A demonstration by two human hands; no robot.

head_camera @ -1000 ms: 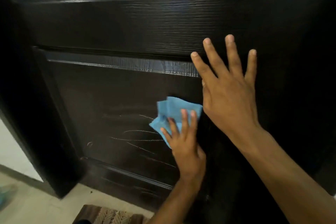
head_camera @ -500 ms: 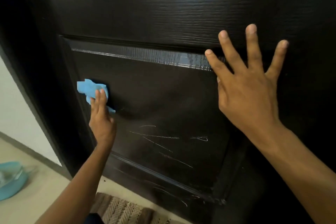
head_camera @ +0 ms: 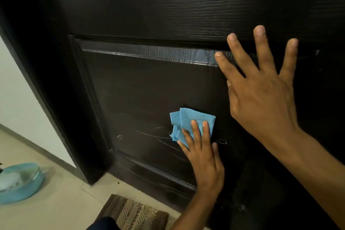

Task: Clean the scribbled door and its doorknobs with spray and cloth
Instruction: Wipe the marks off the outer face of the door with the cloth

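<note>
A dark wooden door (head_camera: 168, 13) fills the view, with a recessed lower panel. White chalk-like scribbles (head_camera: 160, 139) run across the bottom of that panel. My left hand (head_camera: 203, 157) presses a folded blue cloth (head_camera: 190, 121) flat against the panel with straight fingers, right over the scribbles. My right hand (head_camera: 261, 91) lies spread and flat on the door to the right, at the panel's upper edge. No doorknob or spray bottle is in view.
A light blue basin (head_camera: 20, 183) with something white inside sits on the beige floor at the lower left. A brown striped doormat (head_camera: 134, 213) lies at the door's foot. A white wall (head_camera: 20, 102) borders the door frame on the left.
My left hand has swept the cloth from the panel's left edge back rightward and down onto the scribbles. My right hand stays flat on the door.
</note>
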